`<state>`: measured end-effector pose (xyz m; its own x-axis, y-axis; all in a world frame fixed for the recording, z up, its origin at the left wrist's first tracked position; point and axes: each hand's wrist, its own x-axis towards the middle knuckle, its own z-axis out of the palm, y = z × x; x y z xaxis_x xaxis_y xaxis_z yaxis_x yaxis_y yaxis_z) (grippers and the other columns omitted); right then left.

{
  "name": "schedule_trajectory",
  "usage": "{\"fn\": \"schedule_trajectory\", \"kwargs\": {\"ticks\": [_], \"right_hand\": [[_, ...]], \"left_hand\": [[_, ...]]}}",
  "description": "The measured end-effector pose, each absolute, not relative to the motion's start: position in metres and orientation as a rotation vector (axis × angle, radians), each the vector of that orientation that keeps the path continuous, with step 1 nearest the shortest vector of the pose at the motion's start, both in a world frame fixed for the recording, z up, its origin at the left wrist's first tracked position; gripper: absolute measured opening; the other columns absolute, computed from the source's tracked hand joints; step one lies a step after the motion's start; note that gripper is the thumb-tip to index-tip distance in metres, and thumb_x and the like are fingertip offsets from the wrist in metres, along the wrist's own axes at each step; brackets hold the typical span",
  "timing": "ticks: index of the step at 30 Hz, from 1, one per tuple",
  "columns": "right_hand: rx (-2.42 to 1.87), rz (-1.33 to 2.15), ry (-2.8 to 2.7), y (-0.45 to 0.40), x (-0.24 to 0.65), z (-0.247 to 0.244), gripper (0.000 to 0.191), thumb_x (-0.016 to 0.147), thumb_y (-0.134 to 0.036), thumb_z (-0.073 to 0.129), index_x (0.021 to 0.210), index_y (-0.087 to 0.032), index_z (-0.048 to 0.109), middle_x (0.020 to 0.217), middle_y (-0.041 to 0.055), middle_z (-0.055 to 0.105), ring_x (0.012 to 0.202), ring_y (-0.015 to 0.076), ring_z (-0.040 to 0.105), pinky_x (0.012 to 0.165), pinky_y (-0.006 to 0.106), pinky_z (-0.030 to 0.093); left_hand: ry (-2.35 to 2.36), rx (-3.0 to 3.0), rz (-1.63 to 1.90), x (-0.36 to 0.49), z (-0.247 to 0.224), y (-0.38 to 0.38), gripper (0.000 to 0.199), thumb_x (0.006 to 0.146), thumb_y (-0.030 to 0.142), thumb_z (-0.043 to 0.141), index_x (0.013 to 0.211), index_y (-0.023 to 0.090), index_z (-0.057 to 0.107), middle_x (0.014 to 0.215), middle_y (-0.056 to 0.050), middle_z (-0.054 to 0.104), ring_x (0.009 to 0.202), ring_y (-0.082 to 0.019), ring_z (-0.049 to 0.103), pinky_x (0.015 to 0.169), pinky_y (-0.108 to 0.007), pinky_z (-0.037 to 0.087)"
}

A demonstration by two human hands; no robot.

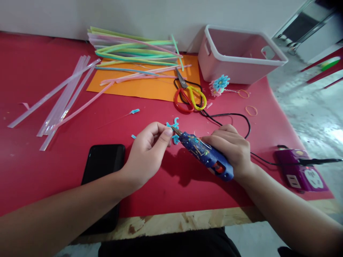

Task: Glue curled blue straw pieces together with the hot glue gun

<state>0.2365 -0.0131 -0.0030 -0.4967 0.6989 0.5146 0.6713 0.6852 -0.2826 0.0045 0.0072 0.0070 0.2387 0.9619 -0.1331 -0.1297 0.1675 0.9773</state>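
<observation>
My left hand (150,153) is pinched around a small blue fuzzy piece (168,125), mostly hidden by the fingertips. In my right hand (233,148) is a dark blue glue gun (205,153), gripped by its handle. The gun's metal nozzle meets the blue piece at my left fingertips. Curled blue fuzzy pieces (175,139) lie just beyond and below the nozzle. Further left on the red table sits a small blue piece on a thin wire (135,111).
Scissors (187,92) and fuzzy stems (139,53) lie on orange paper (134,89). Glue sticks (66,89) are at the left, a phone (104,160) by my left forearm. Beyond stand a pink bin (230,67) and a blue flower (221,82); a purple power strip (297,171) is right.
</observation>
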Motion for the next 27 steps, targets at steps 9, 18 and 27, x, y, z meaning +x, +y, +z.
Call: {"fn": "schedule_trajectory", "kwargs": {"ticks": [9, 18, 27], "right_hand": [[-1.114, 0.211, -2.184, -0.014, 0.236, -0.001, 0.011, 0.088, -0.035, 0.064, 0.089, -0.024, 0.064, 0.062, 0.0002, 0.061, 0.057, 0.018, 0.056, 0.071, 0.039, 0.041], [-1.337, 1.012, -1.456, -0.015, 0.219, -0.007, 0.014, 0.091, -0.035, 0.068, 0.088, -0.023, 0.06, 0.075, 0.0004, 0.071, 0.057, 0.0132, 0.059, 0.057, 0.029, 0.049], [-1.229, 1.479, -1.069, -0.018, 0.212, -0.004, 0.037, 0.075, -0.044, 0.086, 0.092, -0.023, 0.062, 0.069, -0.0033, 0.063, 0.058, 0.0114, 0.054, 0.054, 0.026, 0.045]], "left_hand": [[1.017, 1.072, 0.985, 0.004, 0.007, 0.006, 0.025, 0.096, 0.03, 0.063, 0.074, 0.018, 0.056, 0.067, 0.003, 0.053, 0.054, -0.008, 0.039, 0.05, -0.024, 0.029], [0.953, 1.127, 0.848, 0.005, 0.008, 0.006, 0.02, 0.097, 0.03, 0.057, 0.08, 0.018, 0.057, 0.065, 0.005, 0.05, 0.051, -0.008, 0.035, 0.048, -0.025, 0.025], [0.809, 1.226, 0.632, 0.007, 0.012, 0.004, 0.022, 0.097, 0.029, 0.056, 0.078, 0.019, 0.057, 0.067, 0.003, 0.057, 0.052, -0.008, 0.04, 0.049, -0.025, 0.029]]}}
